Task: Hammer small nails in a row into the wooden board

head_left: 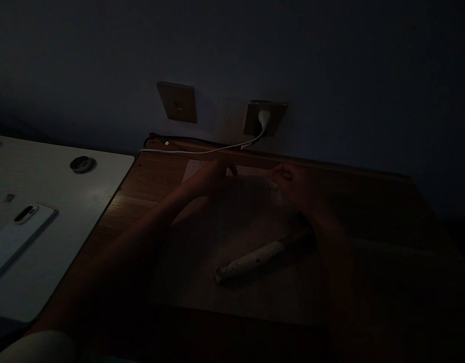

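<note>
The scene is very dark. A pale sheet (202, 277), perhaps paper or cloth, lies on the wooden tabletop under both hands. Over the sheet's far left part is my left hand (217, 174), its fingers bent downward with a gap showing between them; I see nothing held in it. My right hand (290, 180), near the far right part of the sheet, has its fingers pinched together close to a small whitish scrap; what they hold is unclear. Nearer to me, a stick-like thing with a rough whitish covering (249, 261) lies slantwise, its darker end reaching toward my right forearm.
A white table (100, 186) adjoins at left, bearing a white phone (22, 234) and a small round dark object (82, 164). Behind the wooden tabletop (137, 179), a white cable (202, 152) runs to a plug (264, 118) in a wall socket. Another wall plate (177, 102) is beside it.
</note>
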Motion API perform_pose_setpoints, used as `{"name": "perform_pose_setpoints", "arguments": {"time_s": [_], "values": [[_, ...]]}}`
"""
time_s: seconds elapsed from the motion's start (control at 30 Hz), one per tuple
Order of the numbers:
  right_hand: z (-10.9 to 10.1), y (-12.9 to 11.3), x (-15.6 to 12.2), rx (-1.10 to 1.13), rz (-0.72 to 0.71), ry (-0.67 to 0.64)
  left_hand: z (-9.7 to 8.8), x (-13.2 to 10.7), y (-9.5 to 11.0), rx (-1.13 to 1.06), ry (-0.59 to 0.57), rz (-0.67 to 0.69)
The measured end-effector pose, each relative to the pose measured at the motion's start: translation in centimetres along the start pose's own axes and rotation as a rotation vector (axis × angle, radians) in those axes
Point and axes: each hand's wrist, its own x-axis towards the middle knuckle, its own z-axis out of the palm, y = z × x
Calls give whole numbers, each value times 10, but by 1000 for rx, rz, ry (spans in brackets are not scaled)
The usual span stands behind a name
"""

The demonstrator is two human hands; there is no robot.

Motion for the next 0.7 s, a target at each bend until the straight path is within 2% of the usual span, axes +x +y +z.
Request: {"name": "perform_pose_setpoints", "arguments": {"time_s": [0.13,0.2,0.4,0.53,0.7], "values": [[9,7,-3,-495,-74,59,2,-4,4,143,-54,29],[11,9,-5,-624,-109,40,2,-5,4,174,-63,45],[8,13,-5,-751,-105,-28,1,-7,8,333,-63,126],[7,14,-5,-795,-120,-40,1,-7,12,402,-61,112],[5,12,-4,-714,-139,-68,6,-8,10,401,-14,108]]}}
